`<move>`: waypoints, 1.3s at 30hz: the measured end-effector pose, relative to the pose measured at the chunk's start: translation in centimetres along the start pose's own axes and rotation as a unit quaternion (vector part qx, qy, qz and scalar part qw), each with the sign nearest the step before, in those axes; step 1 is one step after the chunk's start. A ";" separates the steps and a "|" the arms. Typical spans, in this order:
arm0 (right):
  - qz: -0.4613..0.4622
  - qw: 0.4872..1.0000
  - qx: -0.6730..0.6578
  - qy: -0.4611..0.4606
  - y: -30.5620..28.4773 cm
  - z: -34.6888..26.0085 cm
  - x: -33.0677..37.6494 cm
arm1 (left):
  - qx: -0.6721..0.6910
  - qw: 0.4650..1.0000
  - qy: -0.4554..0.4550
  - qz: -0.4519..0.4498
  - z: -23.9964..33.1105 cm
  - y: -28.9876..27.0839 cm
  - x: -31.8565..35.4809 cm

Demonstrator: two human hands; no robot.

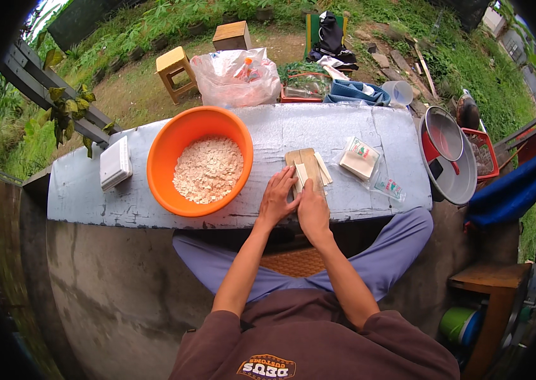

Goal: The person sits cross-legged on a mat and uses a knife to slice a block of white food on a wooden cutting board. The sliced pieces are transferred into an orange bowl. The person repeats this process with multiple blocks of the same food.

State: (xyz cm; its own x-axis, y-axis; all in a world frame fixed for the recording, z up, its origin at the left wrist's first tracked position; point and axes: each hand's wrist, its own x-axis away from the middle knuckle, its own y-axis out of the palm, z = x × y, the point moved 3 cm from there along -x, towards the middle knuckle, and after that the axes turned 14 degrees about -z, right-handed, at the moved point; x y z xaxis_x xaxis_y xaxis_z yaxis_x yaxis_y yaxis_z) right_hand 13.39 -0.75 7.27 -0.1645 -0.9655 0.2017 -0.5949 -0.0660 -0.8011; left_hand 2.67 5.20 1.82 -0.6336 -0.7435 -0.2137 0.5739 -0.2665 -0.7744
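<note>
A small wooden board (pixel 306 156) lies near the front edge of the table, with a flat pale strip (pixel 302 172) on it. My left hand (pixel 276 195) rests over the board's left side, fingers stretched out and fingertips against the strip, thumb apart. Close beside it, my right hand (pixel 313 211) is closed at the strip's lower end; whatever its curled fingers hold is hidden. More pale strips (pixel 324 168) lie at the board's right edge. To the right is a clear plastic packet (pixel 360 158) with a pale block-shaped stack inside.
A big orange basin (pixel 156 175) of pale flakes stands left of my hands, and a white box-shaped device (pixel 115 163) farther left. A plastic wrapper (pixel 389 187) lies right. Bags (pixel 237 78) and a stool (pixel 175 69) are beyond the table (pixel 274 126); a grey basin (pixel 460 186) is at its right end.
</note>
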 end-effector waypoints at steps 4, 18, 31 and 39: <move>0.001 1.000 0.010 -0.018 0.3 0.1 0.3 | 0.000 1.000 -0.002 -0.003 0.0 -0.1 0.1; 0.007 1.000 0.002 -0.010 1.0 1.0 3.5 | -0.023 1.000 -0.013 -0.008 0.1 -0.1 0.4; -0.023 0.999 -0.012 0.024 2.8 3.3 7.0 | -0.034 0.999 -0.021 -0.023 0.3 -0.1 0.5; 0.000 0.994 -0.107 0.002 1.7 3.9 7.9 | -0.008 1.000 -0.017 -0.025 -0.7 0.3 0.8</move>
State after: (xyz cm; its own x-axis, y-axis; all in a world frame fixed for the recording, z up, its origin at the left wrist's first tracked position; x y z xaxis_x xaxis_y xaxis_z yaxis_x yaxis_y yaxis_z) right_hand 14.14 -9.48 5.26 -0.1672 -0.9646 0.2038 -0.7488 -0.0102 -0.6627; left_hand 2.01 4.98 1.04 -0.6425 -0.7505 -0.1548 0.5341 -0.2936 -0.7928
